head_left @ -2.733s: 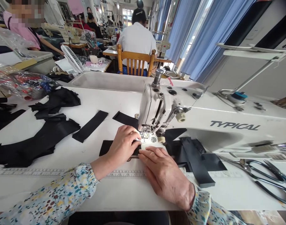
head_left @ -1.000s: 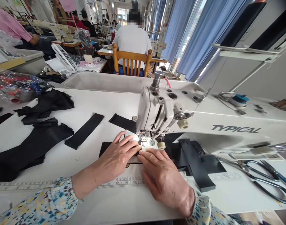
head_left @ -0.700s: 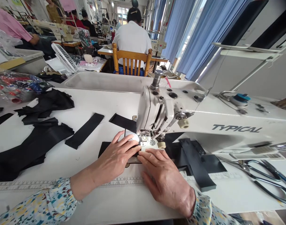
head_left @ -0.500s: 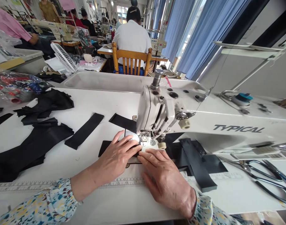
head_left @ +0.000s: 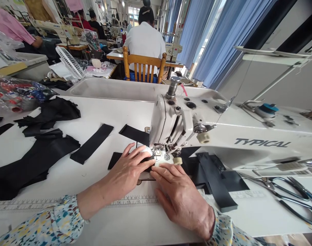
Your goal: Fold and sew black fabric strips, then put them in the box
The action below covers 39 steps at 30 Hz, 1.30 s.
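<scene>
My left hand (head_left: 127,171) lies on a black fabric piece (head_left: 114,160) just left of the needle area of the white sewing machine (head_left: 248,136), its fingers spread. My right hand (head_left: 180,194) rests in front of the needle plate (head_left: 162,158), its fingers close together and their tips at the fabric's edge; whether they pinch it is hidden. Another black strip (head_left: 135,133) lies behind my left hand, and a separate strip (head_left: 91,143) is farther left. To the right of the needle, black pieces (head_left: 217,181) overlap under the machine arm.
Large black fabric pieces (head_left: 30,164) cover the left of the table. Scissors (head_left: 286,193) lie at the right. A measuring tape strip (head_left: 135,201) runs along the front. Behind the table, a person in white (head_left: 145,41) sits on a wooden chair (head_left: 144,63).
The view has shifted very slightly. Both hands keep nearly the same places on the fabric beside the needle. At the far upper left, the person in brown has moved.
</scene>
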Each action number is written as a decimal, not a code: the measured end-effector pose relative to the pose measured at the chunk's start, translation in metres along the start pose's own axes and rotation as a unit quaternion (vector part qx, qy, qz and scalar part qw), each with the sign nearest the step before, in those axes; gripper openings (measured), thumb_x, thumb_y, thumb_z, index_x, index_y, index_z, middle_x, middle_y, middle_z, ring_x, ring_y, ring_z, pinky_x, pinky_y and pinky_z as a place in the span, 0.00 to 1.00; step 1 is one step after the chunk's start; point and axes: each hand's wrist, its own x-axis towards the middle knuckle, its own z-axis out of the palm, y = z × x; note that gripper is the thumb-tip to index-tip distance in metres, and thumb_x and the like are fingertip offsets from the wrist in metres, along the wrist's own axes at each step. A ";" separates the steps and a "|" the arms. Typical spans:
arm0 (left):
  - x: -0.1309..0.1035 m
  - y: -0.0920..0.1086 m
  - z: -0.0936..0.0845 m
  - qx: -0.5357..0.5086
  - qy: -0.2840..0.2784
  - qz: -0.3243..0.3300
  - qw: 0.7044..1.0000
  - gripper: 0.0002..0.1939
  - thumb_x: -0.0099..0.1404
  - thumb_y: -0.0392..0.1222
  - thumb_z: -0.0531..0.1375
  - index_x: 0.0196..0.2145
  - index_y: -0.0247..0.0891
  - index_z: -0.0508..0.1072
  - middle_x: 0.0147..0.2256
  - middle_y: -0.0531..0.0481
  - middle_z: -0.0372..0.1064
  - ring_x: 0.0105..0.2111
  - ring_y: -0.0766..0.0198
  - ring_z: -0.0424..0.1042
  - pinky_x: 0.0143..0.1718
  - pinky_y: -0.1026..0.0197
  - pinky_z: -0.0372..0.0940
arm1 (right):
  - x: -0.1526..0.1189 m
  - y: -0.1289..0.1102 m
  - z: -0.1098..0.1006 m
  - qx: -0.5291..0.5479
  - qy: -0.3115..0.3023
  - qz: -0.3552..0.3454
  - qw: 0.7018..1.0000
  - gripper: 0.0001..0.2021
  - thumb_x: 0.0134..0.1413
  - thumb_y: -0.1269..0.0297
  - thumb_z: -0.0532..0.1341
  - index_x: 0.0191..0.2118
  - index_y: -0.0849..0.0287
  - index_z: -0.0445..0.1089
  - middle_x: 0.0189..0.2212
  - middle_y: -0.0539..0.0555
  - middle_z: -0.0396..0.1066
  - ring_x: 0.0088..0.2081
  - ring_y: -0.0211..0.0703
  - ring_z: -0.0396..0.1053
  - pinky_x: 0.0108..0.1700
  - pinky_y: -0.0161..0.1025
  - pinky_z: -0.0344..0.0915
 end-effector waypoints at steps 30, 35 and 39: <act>-0.012 0.008 -0.004 0.030 0.007 0.039 0.999 0.26 0.66 0.21 0.50 0.56 0.38 0.70 0.50 0.43 0.70 0.62 0.49 0.62 0.68 0.33 0.51 | 0.019 0.018 -0.006 0.004 -0.012 0.068 0.998 0.19 0.67 0.71 0.53 0.59 0.57 0.70 0.43 0.59 0.72 0.42 0.51 0.68 0.46 0.50 0.68; -0.012 0.007 -0.005 0.019 0.000 0.046 0.999 0.26 0.66 0.20 0.49 0.56 0.37 0.70 0.52 0.44 0.71 0.63 0.49 0.60 0.68 0.34 0.50 | 0.019 0.017 -0.008 -0.001 -0.029 0.074 0.997 0.18 0.67 0.71 0.52 0.57 0.56 0.71 0.42 0.58 0.72 0.42 0.51 0.66 0.48 0.53 0.67; -0.011 0.008 -0.006 0.018 0.004 0.040 0.999 0.27 0.64 0.18 0.49 0.55 0.37 0.71 0.50 0.45 0.72 0.58 0.52 0.65 0.68 0.34 0.51 | 0.018 0.015 -0.009 -0.008 -0.021 0.068 0.997 0.19 0.67 0.70 0.53 0.59 0.56 0.70 0.43 0.59 0.71 0.42 0.51 0.66 0.46 0.52 0.68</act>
